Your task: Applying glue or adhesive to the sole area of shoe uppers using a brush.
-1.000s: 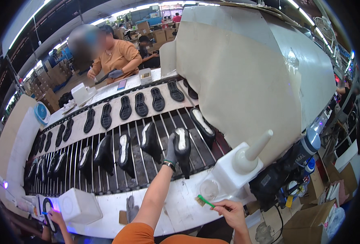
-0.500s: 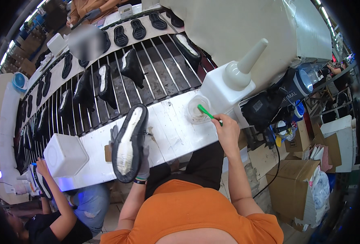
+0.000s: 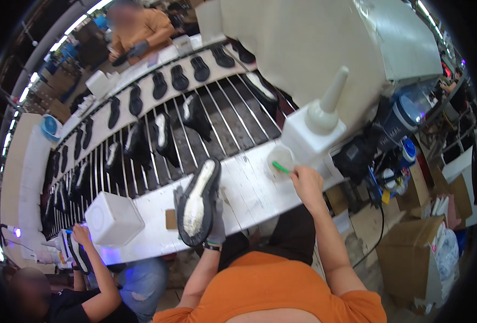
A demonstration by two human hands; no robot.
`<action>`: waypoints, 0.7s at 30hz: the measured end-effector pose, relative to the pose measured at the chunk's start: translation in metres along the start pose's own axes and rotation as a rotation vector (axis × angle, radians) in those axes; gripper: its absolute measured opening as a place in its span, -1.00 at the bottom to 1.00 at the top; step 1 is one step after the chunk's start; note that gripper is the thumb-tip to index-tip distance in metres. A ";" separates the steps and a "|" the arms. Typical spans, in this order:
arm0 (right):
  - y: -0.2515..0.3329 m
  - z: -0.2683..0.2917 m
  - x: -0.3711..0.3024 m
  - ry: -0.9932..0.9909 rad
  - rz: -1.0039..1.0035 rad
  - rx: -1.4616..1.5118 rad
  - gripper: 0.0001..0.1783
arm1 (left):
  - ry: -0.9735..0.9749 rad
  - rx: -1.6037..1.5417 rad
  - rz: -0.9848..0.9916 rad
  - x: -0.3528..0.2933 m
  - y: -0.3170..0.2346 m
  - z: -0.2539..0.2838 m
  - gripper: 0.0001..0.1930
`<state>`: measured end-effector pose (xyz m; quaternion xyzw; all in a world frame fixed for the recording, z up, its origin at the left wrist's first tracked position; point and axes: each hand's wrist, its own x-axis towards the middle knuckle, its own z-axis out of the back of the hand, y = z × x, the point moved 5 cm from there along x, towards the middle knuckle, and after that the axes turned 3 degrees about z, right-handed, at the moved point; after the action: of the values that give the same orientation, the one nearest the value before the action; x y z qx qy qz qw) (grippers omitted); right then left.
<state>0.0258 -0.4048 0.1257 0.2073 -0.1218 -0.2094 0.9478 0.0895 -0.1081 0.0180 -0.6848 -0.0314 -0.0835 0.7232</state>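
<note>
My left hand, in a grey glove, grips a black shoe upper from its right side. The shoe's underside faces up, with a white strip down the middle that widens at the near end. Bare, my right hand pinches a green-handled brush. Its far end is inside a clear plastic cup on the white bench; the tip is too small to make out. Just behind the cup is a white square bottle with a long nozzle.
Beyond the bench, several black shoes rest on a rack of metal rods. Black soles line the pale belt behind it. A white square container stands left. One co-worker handles a shoe at left; another is across the line.
The whole view has shifted, so the scene sits farther right and lower. My left hand still holds the shoe, and the brush stays in the cup at a slightly changed angle.
</note>
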 end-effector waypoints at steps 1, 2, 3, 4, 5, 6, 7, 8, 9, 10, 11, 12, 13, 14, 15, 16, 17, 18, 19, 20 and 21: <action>-0.013 -0.002 -0.004 -0.001 -0.021 0.093 -0.78 | 0.037 0.000 -0.008 0.001 -0.016 -0.005 -0.45; -0.025 -0.003 -0.010 -0.035 -0.023 0.222 -0.78 | 0.044 -0.019 -0.064 0.000 -0.033 -0.009 -0.43; -0.044 -0.015 -0.014 -0.045 0.037 0.273 -0.77 | 0.022 -0.017 -0.050 -0.004 -0.026 -0.009 -0.44; -0.046 -0.027 -0.014 -0.027 0.056 0.253 -0.77 | -0.019 -0.032 0.010 -0.007 -0.006 -0.004 -0.44; -0.056 -0.037 -0.019 0.047 -0.085 0.561 -0.77 | -0.030 -0.042 -0.007 -0.011 -0.002 -0.004 -0.45; -0.058 -0.047 -0.023 0.130 -0.232 0.870 -0.76 | -0.035 -0.047 -0.024 -0.008 -0.010 -0.006 -0.46; -0.056 -0.045 -0.026 0.129 -0.210 0.875 -0.76 | 0.018 0.044 -0.018 -0.011 -0.017 -0.007 -0.40; -0.053 -0.042 -0.031 0.180 -0.313 1.032 -0.77 | 0.024 0.084 -0.048 -0.011 -0.038 -0.010 -0.39; -0.051 -0.041 -0.035 0.237 -0.424 1.182 -0.78 | 0.054 0.147 -0.063 -0.011 -0.043 -0.011 -0.39; -0.046 -0.038 -0.032 0.249 -0.418 1.175 -0.78 | 0.083 0.210 -0.070 -0.013 -0.045 -0.012 -0.39; -0.040 -0.031 -0.030 0.224 -0.392 1.197 -0.80 | 0.087 0.204 -0.061 -0.014 -0.044 -0.012 -0.39; -0.035 -0.028 -0.026 0.212 -0.372 1.212 -0.82 | 0.077 0.406 -0.174 -0.017 -0.044 -0.014 -0.38; -0.026 -0.022 -0.018 0.222 -0.280 1.225 -0.82 | 0.074 0.607 -0.280 -0.022 -0.043 -0.016 -0.38; -0.008 -0.013 -0.008 0.209 -0.191 1.194 -0.82 | 0.078 0.776 -0.261 -0.027 -0.030 -0.015 -0.36; 0.011 -0.002 -0.001 0.202 -0.112 1.164 -0.81 | 0.108 0.365 -0.031 -0.028 -0.045 -0.018 -0.38; 0.027 0.006 0.002 0.202 -0.070 1.157 -0.80 | 0.115 -0.051 0.196 -0.026 -0.059 -0.024 -0.40; 0.048 0.016 0.001 0.189 -0.027 1.135 -0.82 | 0.148 -0.301 0.230 -0.028 -0.044 -0.030 -0.38; 0.066 0.023 -0.003 0.213 0.049 1.200 -0.84 | 0.168 -0.554 0.258 -0.032 -0.026 -0.034 -0.36; 0.071 0.021 -0.013 0.218 0.073 1.179 -0.85 | 0.162 -0.112 0.078 -0.027 -0.026 -0.031 -0.33; 0.077 0.019 -0.018 0.224 0.112 1.164 -0.85 | 0.162 0.334 -0.112 -0.027 -0.024 -0.030 -0.29; 0.085 0.019 -0.026 0.242 0.171 1.031 -0.84 | 0.097 0.107 0.035 -0.031 0.001 -0.030 -0.19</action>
<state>0.0264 -0.3289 0.1764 0.6581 -0.1150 -0.0190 0.7438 0.0566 -0.1360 0.0106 -0.6408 0.0113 -0.1020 0.7608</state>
